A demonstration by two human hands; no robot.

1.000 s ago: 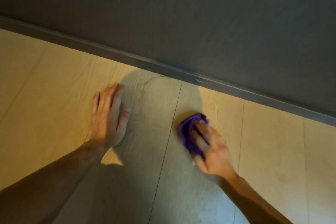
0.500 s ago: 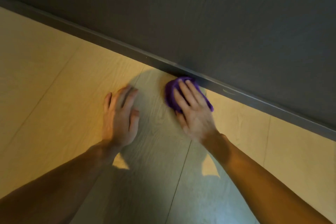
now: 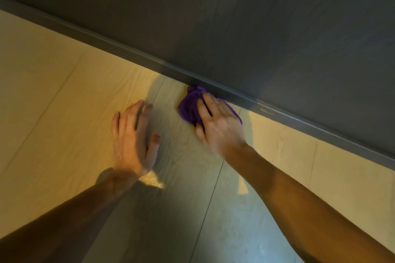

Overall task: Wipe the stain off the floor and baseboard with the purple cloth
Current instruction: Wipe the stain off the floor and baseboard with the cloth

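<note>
The purple cloth, bunched into a wad, lies on the floor with its far edge touching the foot of the baseboard, right at the junction of the two surfaces. The right hand lies flat on top of it, fingers extended and pressing down rather than clenched, pointing toward the baseboard; the cloth shows beyond and to the left of the fingertips. The hand is slightly blurred, which suggests motion. The baseboard runs diagonally, from upper left to lower right, so any stroke along it is judged to follow that line, and the right hand is the nearer one to it. The left hand rests palm down and empty on the floor, just beside the cloth on its left, apparently bracing. No stain can be made out near the cloth; a faint pale mark shows on the baseboard further right. The floor is pale wood-grain planking, partly in shadow; above the baseboard rises a dark grey wall.
</note>
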